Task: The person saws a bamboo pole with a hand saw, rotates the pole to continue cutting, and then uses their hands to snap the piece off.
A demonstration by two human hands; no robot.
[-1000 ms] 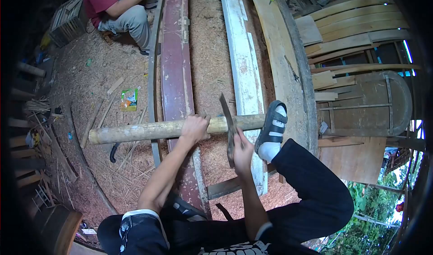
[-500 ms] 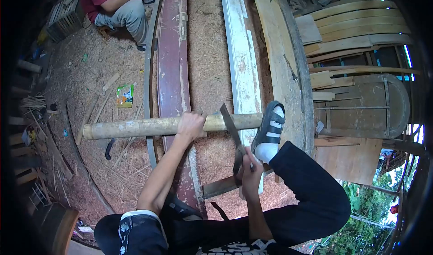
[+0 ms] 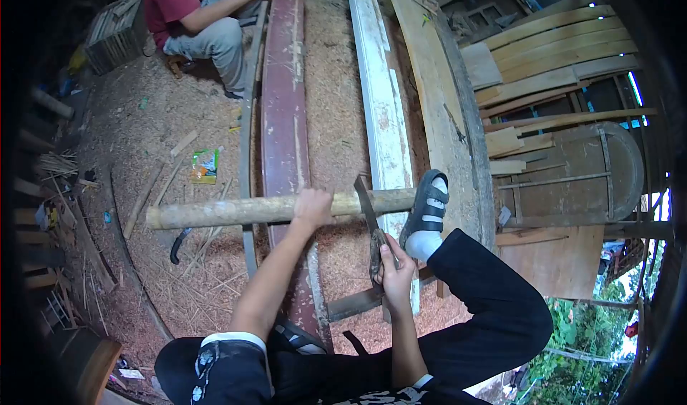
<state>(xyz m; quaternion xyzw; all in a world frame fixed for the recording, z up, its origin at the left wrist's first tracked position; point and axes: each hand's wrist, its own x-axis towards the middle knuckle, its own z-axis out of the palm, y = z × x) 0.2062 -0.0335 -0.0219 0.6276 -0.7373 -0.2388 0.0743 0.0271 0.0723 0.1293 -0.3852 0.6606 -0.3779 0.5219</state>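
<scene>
Head view: the left hand (image 3: 313,206) is clenched over a long pale bamboo pole (image 3: 236,210) that lies crosswise above the sawdust-strewn floor (image 3: 143,140), running from nine o'clock to three o'clock. At the pole's three o'clock end a foot in a white sock and grey strapped sandal (image 3: 426,206) presses on it. The right hand (image 3: 393,272), at five o'clock of the left, is closed around the worn wooden handle of a dark flat-bladed chopping knife (image 3: 366,206); its blade points toward twelve o'clock and meets the pole just beside the left hand. Under the pole lie a long dark-red painted plank (image 3: 280,111) and a white painted plank (image 3: 379,97). At eleven o'clock sits a person in a red shirt (image 3: 189,15).
</scene>
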